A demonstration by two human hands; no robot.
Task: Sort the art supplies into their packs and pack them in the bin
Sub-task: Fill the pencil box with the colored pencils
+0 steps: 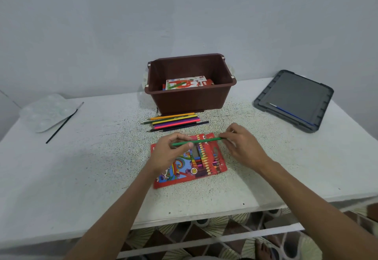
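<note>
A green pencil [201, 141] is held level above the red colour-pencil pack [210, 173]. My left hand [169, 154] pinches its left end and my right hand [244, 144] pinches its right end. The pack lies flat on the white table [86, 167] with several pencils showing in its window. Several loose coloured pencils [177, 121] lie in a row between the pack and the brown bin [188, 98]. Inside the bin lies a white and red art pack [187, 84].
A grey bin lid [296, 94] lies at the right with a blue brush [290, 112] on it. At the left sit a clear paint palette [47, 112] and a thin black brush [61, 126]. The table's front edge is close to me.
</note>
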